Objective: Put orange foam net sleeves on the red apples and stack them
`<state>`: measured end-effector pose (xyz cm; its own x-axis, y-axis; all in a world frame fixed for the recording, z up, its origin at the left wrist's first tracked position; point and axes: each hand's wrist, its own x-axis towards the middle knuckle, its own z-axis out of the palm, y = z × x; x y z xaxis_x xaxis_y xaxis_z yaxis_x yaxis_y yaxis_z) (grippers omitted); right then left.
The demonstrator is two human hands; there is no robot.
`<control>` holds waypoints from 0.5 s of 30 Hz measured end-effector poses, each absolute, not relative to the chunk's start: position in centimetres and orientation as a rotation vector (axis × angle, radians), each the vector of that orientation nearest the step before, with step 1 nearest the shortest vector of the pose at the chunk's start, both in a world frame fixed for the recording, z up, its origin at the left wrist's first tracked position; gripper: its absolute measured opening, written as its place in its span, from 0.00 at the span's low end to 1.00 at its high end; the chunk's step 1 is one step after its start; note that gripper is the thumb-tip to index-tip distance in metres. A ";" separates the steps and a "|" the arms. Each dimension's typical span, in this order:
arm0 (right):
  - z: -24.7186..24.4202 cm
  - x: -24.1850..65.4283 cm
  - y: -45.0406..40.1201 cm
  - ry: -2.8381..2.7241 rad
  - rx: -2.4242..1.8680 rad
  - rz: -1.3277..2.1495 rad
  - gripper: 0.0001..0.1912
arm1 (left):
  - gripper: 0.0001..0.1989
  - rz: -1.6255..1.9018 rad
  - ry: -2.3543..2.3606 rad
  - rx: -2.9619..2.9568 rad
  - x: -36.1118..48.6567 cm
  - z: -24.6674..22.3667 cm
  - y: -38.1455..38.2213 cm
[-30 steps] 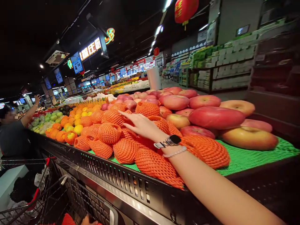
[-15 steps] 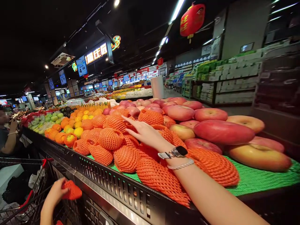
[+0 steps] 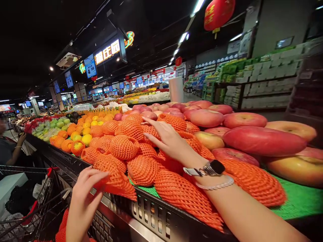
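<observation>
Far left: another shopper (image 3: 8, 148) in dark clothes, forearm resting on the black slatted edge of the fruit display bin (image 3: 148, 210). Not the wearer's arm.

Low left: wire shopping cart with red handle trim (image 3: 32, 208), pulled right up against the bin, so anything picked drops straight in. Orange mesh visible low in the frame by the cart; can't tell what's in it.

Left hand (image 3: 84, 198): raised at the bin's front edge, fingers partly curled, pinching the near edge of an empty-looking orange foam net sleeve (image 3: 114, 179) that lies on the bin's front rim. Grip is light, fingertips only; enough for foam that weighs nothing.

Behind it: heap of fruit wrapped in orange foam net sleeves (image 3: 123, 146), stacked on a green mesh liner (image 3: 297, 200). Sleeves are there as bruise padding, hence the loose pile.

Right hand (image 3: 169, 139): reaches across the heap, palm down, fingers spread wide and flat on top of the wrapped fruit. Holds nothing; contact only. Wrist carries a black smartwatch with metal band (image 3: 210, 168) and a white bead bracelet (image 3: 215, 184).

Right: pile of bare red-and-yellow apples (image 3: 262, 141), unsleeved, just beside the netted heap on the same liner.

Upper right: red paper lantern (image 3: 218, 13) hanging from the ceiling.
</observation>
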<state>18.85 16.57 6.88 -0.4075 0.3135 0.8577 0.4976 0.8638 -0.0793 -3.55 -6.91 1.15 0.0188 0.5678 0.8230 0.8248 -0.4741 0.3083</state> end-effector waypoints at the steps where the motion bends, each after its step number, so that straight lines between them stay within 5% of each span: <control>1: 6.9 18.8 16.3 -2.022 -0.541 -0.221 0.28 | 0.22 -1.494 -1.375 -2.046 -3.9 0.8 -6.1; 5: 7.1 18.3 14.4 -2.126 -0.243 -0.134 0.23 | 0.23 -1.632 -1.249 -1.965 -4.4 0.4 -4.4; 9: 7.5 17.2 11.5 -2.278 0.156 0.070 0.35 | 0.23 -1.748 -1.049 -1.946 -2.6 1.8 -3.8; 12: 7.6 16.6 10.0 -2.413 0.214 0.163 0.41 | 0.24 -1.872 -0.859 -1.882 -0.8 1.9 -2.8; 15: 7.3 16.4 9.5 -2.505 0.123 0.164 0.37 | 0.23 -1.999 -0.793 -1.711 0.5 0.3 -1.3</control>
